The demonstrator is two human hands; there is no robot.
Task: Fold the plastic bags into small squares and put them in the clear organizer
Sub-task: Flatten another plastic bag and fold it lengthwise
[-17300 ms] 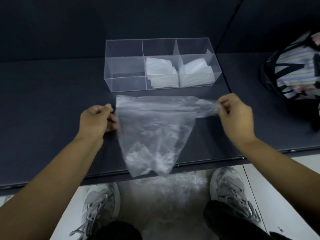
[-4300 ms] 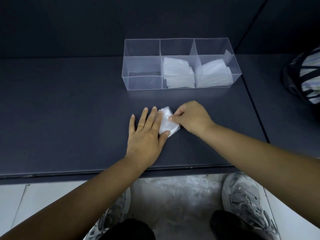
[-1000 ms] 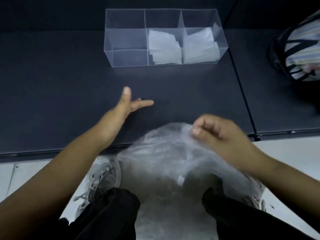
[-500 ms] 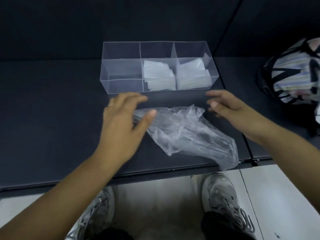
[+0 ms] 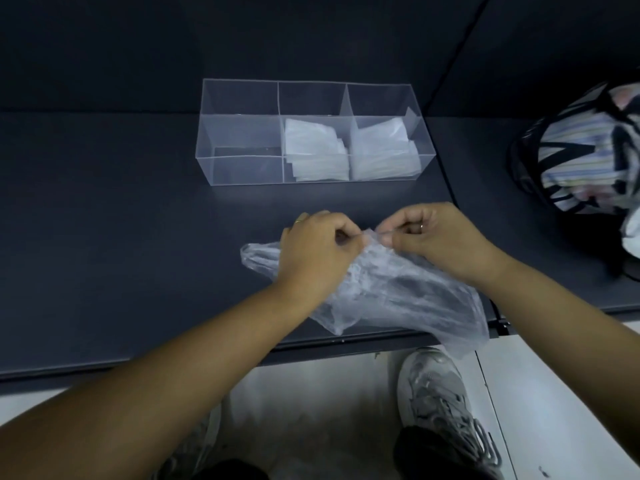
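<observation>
Head view: the left hand (image 5: 318,252) and right hand (image 5: 441,237) each pinch the top edge of a crumpled clear plastic bag (image 5: 398,292). The bag lies on the dark table (image 5: 121,254), one corner overhanging the front edge. Open tabletop separates it from the clear three-compartment organizer (image 5: 247,169).

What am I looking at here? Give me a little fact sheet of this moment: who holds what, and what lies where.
left hand: pinches the top edge of the plastic bag
right hand: pinches the same edge, close beside the left
plastic bag: crumpled, not yet folded, lying on the dark table, one end hanging over the near edge
clear organizer: three compartments, at the back of the table
folded bags: stacks in the middle and right compartments
striped bag: off to the right
</observation>
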